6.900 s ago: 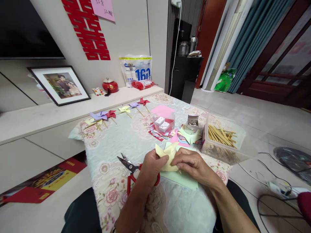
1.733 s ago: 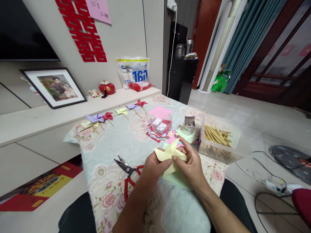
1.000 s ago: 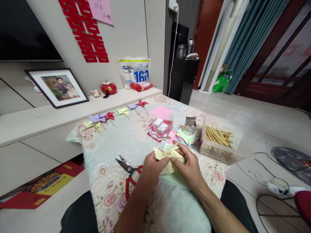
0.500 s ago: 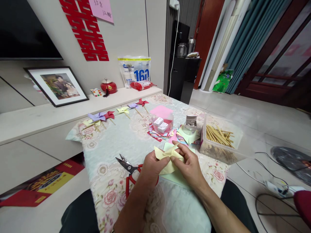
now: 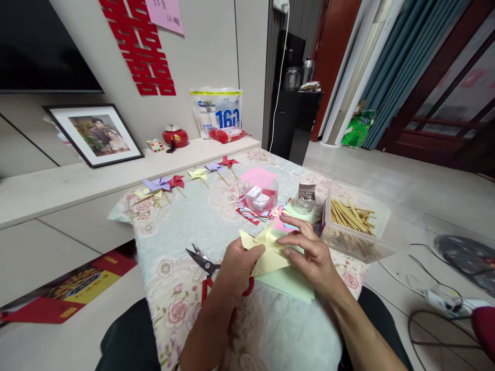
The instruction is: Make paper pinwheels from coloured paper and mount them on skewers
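Observation:
A pale yellow paper pinwheel, with some flaps folded to its middle, is pinched at its left side by my left hand, thumb on top. My right hand is open at the paper's right side, its fingers stretched apart with the fingertips at or very near the folds. Beneath the pinwheel lie light green paper sheets. Scissors with red handles rest with blades apart, partly hidden behind my left hand and forearm.
Several finished pinwheels lie along the table's far left side. A clear round container holds small white boxes. Beside it stand a small open box of metal pins and a plastic bin of wooden sticks. Floral cloth covers the table.
My right hand has loosened from the paper and spread its fingers, shifting slightly right. The left hand still grips the pinwheel, which now lies flatter and shows more of its surface.

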The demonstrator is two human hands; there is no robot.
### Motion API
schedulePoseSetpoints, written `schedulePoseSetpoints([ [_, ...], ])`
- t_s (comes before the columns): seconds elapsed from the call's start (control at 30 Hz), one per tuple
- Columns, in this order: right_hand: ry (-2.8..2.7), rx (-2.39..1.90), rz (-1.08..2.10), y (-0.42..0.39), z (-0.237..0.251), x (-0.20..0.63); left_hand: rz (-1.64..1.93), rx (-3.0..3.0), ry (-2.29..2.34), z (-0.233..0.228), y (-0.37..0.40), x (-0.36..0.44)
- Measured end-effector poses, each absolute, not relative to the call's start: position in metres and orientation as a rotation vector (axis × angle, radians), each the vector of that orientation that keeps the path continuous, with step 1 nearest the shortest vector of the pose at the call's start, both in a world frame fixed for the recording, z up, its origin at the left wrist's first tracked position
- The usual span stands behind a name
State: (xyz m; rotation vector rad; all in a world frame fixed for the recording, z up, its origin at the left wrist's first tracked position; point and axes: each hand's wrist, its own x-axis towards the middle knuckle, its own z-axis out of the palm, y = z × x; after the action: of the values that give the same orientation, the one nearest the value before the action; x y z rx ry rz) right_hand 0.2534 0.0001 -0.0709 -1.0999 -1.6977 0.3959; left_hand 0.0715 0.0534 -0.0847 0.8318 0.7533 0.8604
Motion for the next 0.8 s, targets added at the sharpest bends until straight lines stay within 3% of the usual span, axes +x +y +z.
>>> schedulePoseSetpoints([
  [0.37, -1.927, -1.121, 0.533, 0.000, -0.067, 0.263, 0.839, 0.765, 0.770, -0.064, 0.049, 0.074],
  [0.8, -1.815, -1.185, 0.590, 0.000, -0.065, 0.252, 0.820, 0.939, 0.811, -0.093, 0.054, 0.073],
])
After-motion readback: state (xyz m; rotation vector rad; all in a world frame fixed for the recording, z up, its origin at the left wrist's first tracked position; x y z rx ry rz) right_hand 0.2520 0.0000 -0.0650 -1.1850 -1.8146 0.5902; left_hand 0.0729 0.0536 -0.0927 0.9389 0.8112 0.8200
